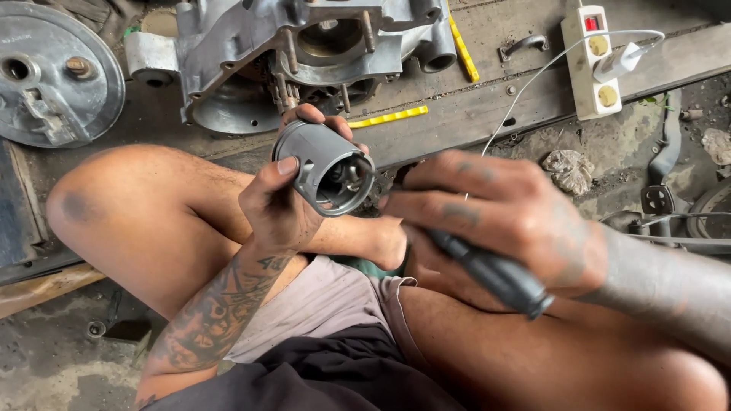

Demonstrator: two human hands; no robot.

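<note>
My left hand (278, 205) grips a grey metal piston (324, 169), its hollow open end turned toward my right. My right hand (495, 217) is closed around a tool with a dark handle (495, 274); the handle sticks out below my palm. The tool's tip points toward the piston's open end but is hidden behind my fingers. Both hands hover above my bare knees, close together.
A grey engine crankcase (251, 53) lies on the floor ahead. A round metal brake plate (53, 76) sits at the far left. A white power strip (590, 65) with a plugged charger and white cable lies at upper right. Yellow strips (388, 117) and dirty rags are nearby.
</note>
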